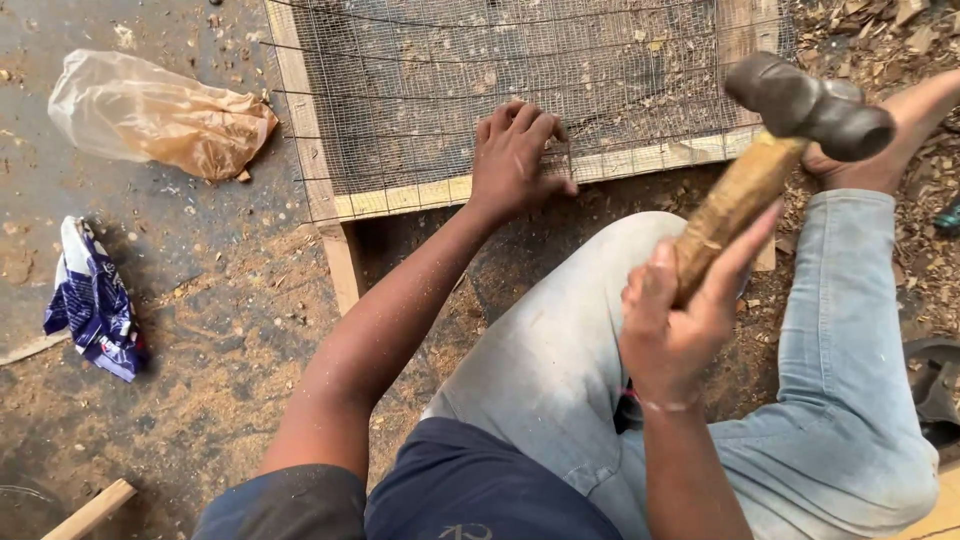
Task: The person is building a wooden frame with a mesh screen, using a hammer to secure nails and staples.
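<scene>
Left hand pressed flat with fingers spread on the wire mesh at the wooden frame edge, right hand wrapped tight around a raised hammer, mesh frame lying on the dirty floor

Raised hammer; left hand on mesh

hammer: dull metal head, rough wooden handle | mesh: thin wire | frame: raw wood
</scene>
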